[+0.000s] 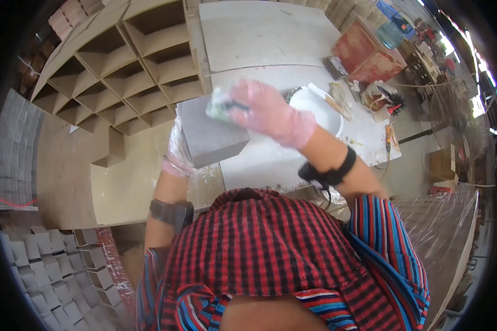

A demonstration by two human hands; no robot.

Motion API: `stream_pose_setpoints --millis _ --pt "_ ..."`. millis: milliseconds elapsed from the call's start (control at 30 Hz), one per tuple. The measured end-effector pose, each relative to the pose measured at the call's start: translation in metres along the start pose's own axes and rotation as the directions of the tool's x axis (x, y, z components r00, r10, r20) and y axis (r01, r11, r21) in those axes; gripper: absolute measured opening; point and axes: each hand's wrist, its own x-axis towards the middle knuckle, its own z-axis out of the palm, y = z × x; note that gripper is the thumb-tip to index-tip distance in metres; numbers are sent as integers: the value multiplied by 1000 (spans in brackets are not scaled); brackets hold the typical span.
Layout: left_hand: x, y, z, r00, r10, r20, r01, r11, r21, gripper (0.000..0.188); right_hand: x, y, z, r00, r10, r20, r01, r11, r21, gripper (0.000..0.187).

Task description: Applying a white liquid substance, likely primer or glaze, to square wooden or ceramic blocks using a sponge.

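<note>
A grey box (215,132) stands in front of me at the table's near middle. My left hand (178,148), in a thin clear pinkish glove, grips it along its left side; part of the fingers is hidden behind the box. Over the box's upper right corner is my right hand (273,113), gloved the same way and blurred by motion. Its closed fingers hold a pale green and white wad (221,105) against the top face; whether it is sponge or cloth cannot be made out. A round white tub (328,117) sits right of that hand, with a wooden-handled tool (338,107) across its rim.
Stacked open brown boxes (121,71) fill the table's far left, with a single box (107,146) nearer me. Beyond the tub are a red crate (364,52), a water jug (391,34) and an orange-handled tool (388,137). Grey boxes (49,270) pile up at lower left.
</note>
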Motion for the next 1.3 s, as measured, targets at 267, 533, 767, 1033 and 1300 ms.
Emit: stream_pose_setpoints --millis 267,533,767,1033,1300 --pt "-1 4 20 988 -142 -67 131 981 -143 46 -4 -19 15 992 119 33 -124 968 219 22" --pt "-8 12 11 948 30 -316 -17 999 44 43 -29 -20 -6 804 573 159 -567 658 497 24" --pt "-11 10 -8 993 98 -60 -113 924 -365 36 -45 1 12 149 979 140 -623 -17 782 25" --pt "-6 -2 -11 970 54 -238 -114 962 -247 36 -39 -14 8 339 923 181 -736 140 662 24" --pt "4 -15 2 994 -107 -16 104 984 -143 32 20 -32 16 994 107 -10 -107 994 8 27"
